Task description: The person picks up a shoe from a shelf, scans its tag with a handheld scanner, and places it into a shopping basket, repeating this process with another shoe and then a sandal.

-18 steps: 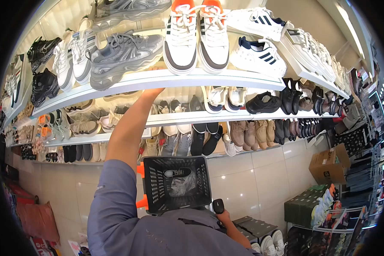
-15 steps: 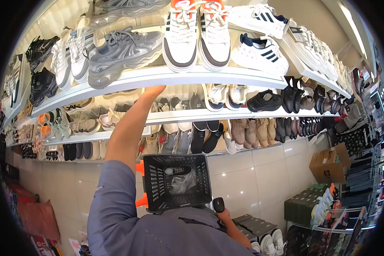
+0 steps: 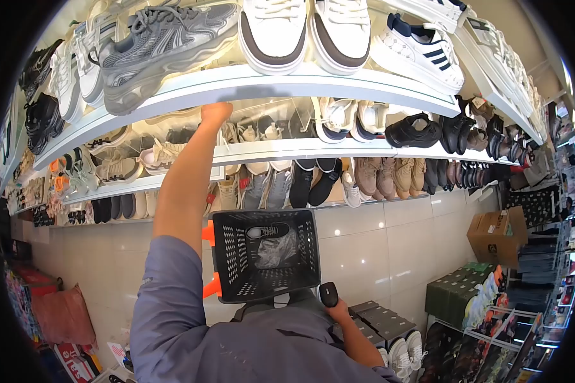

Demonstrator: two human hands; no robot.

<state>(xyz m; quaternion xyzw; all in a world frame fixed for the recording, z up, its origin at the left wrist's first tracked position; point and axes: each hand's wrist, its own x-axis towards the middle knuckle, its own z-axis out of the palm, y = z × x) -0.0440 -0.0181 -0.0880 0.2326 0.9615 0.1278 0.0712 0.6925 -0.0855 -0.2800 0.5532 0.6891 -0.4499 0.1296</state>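
My left hand (image 3: 216, 113) is just below the front edge of the upper shelf (image 3: 265, 85), close to the shoes on the level beneath. It looks curled closed, its fingers turned away from view; whatever they hold is hidden. Low on the right, my right hand (image 3: 338, 311) grips a black rounded handle (image 3: 328, 294). Between my arms stands a black shopping basket (image 3: 310, 249) with orange handle parts. Inside it lie a dark sneaker with a white sole (image 3: 267, 231) and a crumpled clear plastic bag (image 3: 276, 251).
White sneakers (image 3: 275, 38) and a grey chunky sneaker (image 3: 166, 51) stand on the upper shelf. Lower shelves carry several rows of shoes. A cardboard box (image 3: 495, 236), dark shoeboxes (image 3: 383, 319) and a clothes rack are at right. A reddish bag (image 3: 64, 319) lies at left.
My left hand, hidden under the upper shelf before, has come down into view. The shelves sit higher and larger in view. My right hand keeps its grip.
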